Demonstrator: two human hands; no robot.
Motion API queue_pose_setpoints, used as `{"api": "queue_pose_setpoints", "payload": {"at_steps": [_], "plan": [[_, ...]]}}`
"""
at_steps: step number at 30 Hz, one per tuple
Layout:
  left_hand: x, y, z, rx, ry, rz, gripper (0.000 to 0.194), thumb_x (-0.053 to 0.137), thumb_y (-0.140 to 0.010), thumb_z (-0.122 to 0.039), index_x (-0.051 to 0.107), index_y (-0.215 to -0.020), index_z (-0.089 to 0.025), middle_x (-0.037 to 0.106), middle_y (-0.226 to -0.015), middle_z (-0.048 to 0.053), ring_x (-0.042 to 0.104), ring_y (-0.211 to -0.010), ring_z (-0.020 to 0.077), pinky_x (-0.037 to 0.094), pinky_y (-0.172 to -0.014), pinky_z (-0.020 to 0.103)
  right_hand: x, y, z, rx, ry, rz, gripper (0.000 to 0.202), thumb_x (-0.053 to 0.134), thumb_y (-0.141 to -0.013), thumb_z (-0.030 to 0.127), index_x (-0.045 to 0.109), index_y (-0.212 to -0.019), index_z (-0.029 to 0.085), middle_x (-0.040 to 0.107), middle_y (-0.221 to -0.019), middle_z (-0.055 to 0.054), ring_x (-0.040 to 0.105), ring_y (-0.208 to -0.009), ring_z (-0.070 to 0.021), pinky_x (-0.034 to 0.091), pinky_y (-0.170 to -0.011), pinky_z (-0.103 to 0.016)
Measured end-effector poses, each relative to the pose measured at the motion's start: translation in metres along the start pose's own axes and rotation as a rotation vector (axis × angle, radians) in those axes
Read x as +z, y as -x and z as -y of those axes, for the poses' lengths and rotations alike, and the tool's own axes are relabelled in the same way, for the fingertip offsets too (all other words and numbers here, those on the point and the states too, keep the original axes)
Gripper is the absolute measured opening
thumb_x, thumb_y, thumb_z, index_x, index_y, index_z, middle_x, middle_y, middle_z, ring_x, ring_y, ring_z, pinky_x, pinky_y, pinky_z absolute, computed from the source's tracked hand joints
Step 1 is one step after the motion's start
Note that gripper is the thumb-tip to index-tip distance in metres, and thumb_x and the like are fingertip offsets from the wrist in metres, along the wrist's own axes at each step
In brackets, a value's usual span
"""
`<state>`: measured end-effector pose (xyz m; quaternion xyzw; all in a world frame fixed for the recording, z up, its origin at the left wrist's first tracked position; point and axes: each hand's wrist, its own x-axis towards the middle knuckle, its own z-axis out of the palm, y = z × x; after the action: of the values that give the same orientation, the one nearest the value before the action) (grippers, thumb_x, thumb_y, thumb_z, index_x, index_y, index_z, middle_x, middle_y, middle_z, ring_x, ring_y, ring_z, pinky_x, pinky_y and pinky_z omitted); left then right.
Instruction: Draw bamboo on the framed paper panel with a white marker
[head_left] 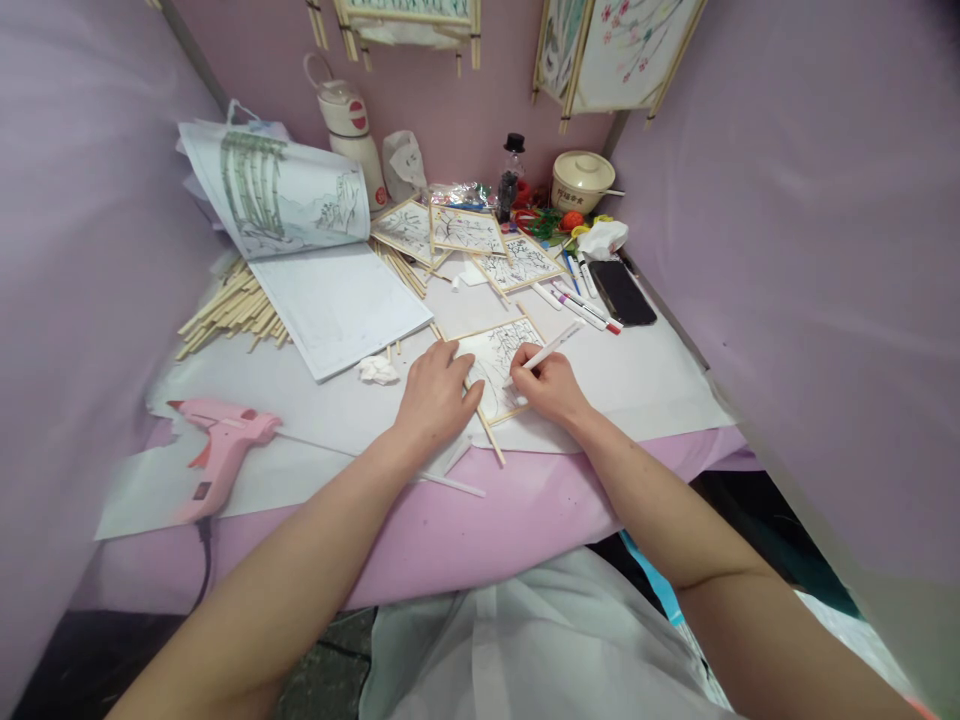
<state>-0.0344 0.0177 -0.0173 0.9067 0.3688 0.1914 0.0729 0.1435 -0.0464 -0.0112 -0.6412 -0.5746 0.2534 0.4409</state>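
The little stick-framed drawing (491, 362) lies just to the right of the sketch pad (352, 305), on its near side. The left hand (441, 392) is mostly open, fingers spread, resting on the drawing's left edge. The right hand (549, 384) is curled around a white marker pen (556, 342), tip down at the paper. The drawing looks very light. Its thin sticks seem stiff but might snap, and the paper in the middle could tear easily, so the sticks are the best place to hold. The pen looks light, hard and a bit slippery; pinch it low, near the tip.
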Motion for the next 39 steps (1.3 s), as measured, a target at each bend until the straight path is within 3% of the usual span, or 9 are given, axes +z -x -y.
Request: {"api": "queue_pose_setpoints", "payload": {"at_steps": [9, 18, 25, 31, 39], "plan": [[0.000, 0.000, 0.000, -0.007, 0.004, 0.009, 0.033, 0.053, -0.089, -0.031, 0.063, -0.116, -0.016, 0.054, -0.130, 0.017, 0.048, -0.124, 0.0321, 0.042, -0.102, 0.048, -0.001, 0.000, 0.000, -0.006, 0.003, 0.011, 0.010, 0.049, -0.072, 0.019, 0.051, -0.063, 0.020, 0.047, -0.055, 0.005, 0.043, -0.054, -0.0117, 0.033, -0.055, -0.025], [0.000, 0.000, 0.000, -0.007, 0.034, 0.012, 0.032, 0.052, -0.089, -0.031, 0.063, -0.115, -0.016, 0.053, -0.131, 0.017, 0.047, -0.125, 0.0331, 0.042, -0.102, 0.050, 0.004, -0.002, -0.001, -0.023, 0.047, -0.014, 0.011, 0.051, -0.080, 0.025, 0.060, -0.076, 0.021, 0.061, -0.068, 0.002, 0.053, -0.066, -0.0147, 0.039, -0.066, -0.026], [0.000, 0.000, 0.000, 0.000, 0.019, 0.007, 0.033, 0.053, -0.089, -0.031, 0.063, -0.116, -0.015, 0.053, -0.130, 0.017, 0.048, -0.125, 0.0326, 0.042, -0.102, 0.049, 0.002, -0.002, -0.002, -0.003, 0.042, -0.016, 0.010, 0.050, -0.077, 0.022, 0.054, -0.068, 0.021, 0.052, -0.058, 0.004, 0.047, -0.057, -0.0129, 0.035, -0.058, -0.025], [0.000, 0.000, 0.001, -0.003, 0.025, 0.007, 0.031, 0.053, -0.089, -0.031, 0.063, -0.114, -0.016, 0.054, -0.130, 0.016, 0.048, -0.125, 0.0317, 0.042, -0.103, 0.048, -0.004, -0.014, 0.008, -0.020, 0.052, -0.040, 0.008, 0.050, -0.074, 0.022, 0.056, -0.068, 0.021, 0.054, -0.060, 0.003, 0.048, -0.058, -0.0128, 0.036, -0.057, -0.025], [0.000, 0.000, 0.001, -0.010, 0.032, 0.019, 0.032, 0.053, -0.089, -0.032, 0.062, -0.115, -0.016, 0.053, -0.131, 0.017, 0.047, -0.125, 0.0328, 0.042, -0.103, 0.049, 0.006, -0.027, -0.001, -0.009, 0.048, -0.003, 0.008, 0.051, -0.072, 0.023, 0.057, -0.067, 0.020, 0.052, -0.057, 0.004, 0.046, -0.055, -0.0121, 0.035, -0.056, -0.025]]}}
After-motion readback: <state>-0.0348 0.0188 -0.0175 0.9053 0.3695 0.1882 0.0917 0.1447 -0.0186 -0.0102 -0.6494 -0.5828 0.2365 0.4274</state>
